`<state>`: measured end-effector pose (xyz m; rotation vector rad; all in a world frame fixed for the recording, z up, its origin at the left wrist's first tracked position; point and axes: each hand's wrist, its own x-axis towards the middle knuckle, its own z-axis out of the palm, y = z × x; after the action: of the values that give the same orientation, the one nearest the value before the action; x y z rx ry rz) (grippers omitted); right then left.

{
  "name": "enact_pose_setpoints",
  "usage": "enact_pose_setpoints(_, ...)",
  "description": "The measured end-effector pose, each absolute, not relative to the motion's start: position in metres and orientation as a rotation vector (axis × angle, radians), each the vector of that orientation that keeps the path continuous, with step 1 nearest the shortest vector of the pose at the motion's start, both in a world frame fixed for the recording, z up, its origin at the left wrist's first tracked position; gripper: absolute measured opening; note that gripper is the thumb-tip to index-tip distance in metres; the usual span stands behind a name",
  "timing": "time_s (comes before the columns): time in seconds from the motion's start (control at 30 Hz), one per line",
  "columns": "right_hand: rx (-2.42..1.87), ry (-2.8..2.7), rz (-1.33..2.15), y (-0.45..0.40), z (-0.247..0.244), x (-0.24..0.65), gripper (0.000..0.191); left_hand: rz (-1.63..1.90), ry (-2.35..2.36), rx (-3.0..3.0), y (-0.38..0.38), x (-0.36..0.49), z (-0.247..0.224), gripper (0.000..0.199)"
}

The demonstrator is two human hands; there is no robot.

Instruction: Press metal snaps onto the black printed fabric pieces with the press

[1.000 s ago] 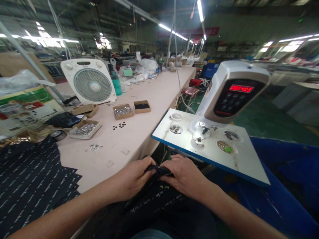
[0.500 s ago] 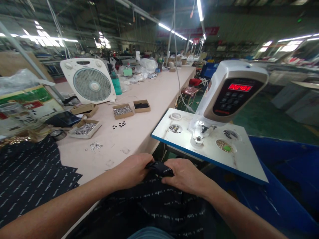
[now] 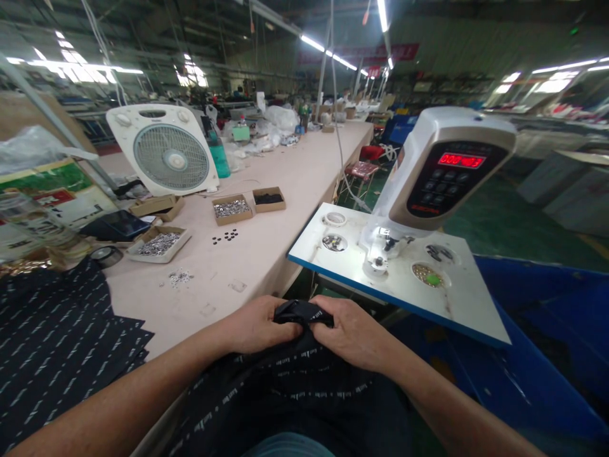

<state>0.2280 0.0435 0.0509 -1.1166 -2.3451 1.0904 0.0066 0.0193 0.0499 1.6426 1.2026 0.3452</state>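
Dark fabric with rows of white lettering (image 3: 304, 381) lies over my lap, its upper edge bunched between my hands. My left hand (image 3: 259, 325) pinches the fold from the left, thumb on the near side. On the other side my right hand (image 3: 346, 327) grips the same fold, its thumb and fingers closed on the cloth. Just beyond my hands, to the right, stands a white press machine (image 3: 438, 171) with a lit red display, on a white board with a blue edge (image 3: 314, 247). Its lower die (image 3: 378, 263) is lit.
On the table (image 3: 266, 254) are boxes of metal parts (image 3: 231, 209) (image 3: 159, 244), a box of dark pieces (image 3: 269, 198), loose dark pieces (image 3: 225, 237), a white fan (image 3: 171, 152) and more printed fabric (image 3: 52, 343). Blue sheeting (image 3: 537, 324) lies at the right.
The fabric's fold between my hands has opened out and risen slightly. My left thumb now lies across its near side, and my left hand has shifted a little. The view has moved slightly.
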Motion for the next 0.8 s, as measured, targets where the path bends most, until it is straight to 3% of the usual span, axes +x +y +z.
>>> enact_pose_setpoints(0.17,-1.130,-2.314,1.265,0.041,0.050,0.229,0.014,0.335,1.055,1.377,0.020,-0.003,0.042,0.022)
enact_pose_setpoints(0.27,-1.148,-2.317,1.309,0.038,0.041,0.225,0.029,0.450,1.022,1.334,0.020,-0.002,0.038,0.025)
enact_pose_setpoints(0.33,-1.131,-2.343,1.296,0.038,0.035,0.222,0.024,0.472,1.044,1.385,0.022,0.000,0.039,0.025)
enact_pose_setpoints(0.43,-1.185,-2.472,0.802,0.039,0.036,0.220,0.005,0.463,1.143,1.704,0.026,0.001,0.046,0.018)
enact_pose_setpoints(0.53,-1.108,-2.487,0.130,0.042,0.044,0.222,0.009,0.525,1.305,2.394,0.030,-0.001,0.056,0.012)
enact_pose_setpoints(0.6,-1.045,-2.474,0.006,0.041,0.048,0.226,0.012,0.482,1.342,2.761,0.030,-0.001,0.059,0.011)
enact_pose_setpoints(0.67,-1.041,-2.565,0.131,0.038,0.046,0.229,0.012,0.334,1.297,2.809,0.026,0.000,0.055,0.010)
enact_pose_setpoints(0.8,-1.031,-2.724,0.866,0.024,0.027,0.237,0.004,0.120,1.186,2.179,0.008,0.001,0.029,0.008)
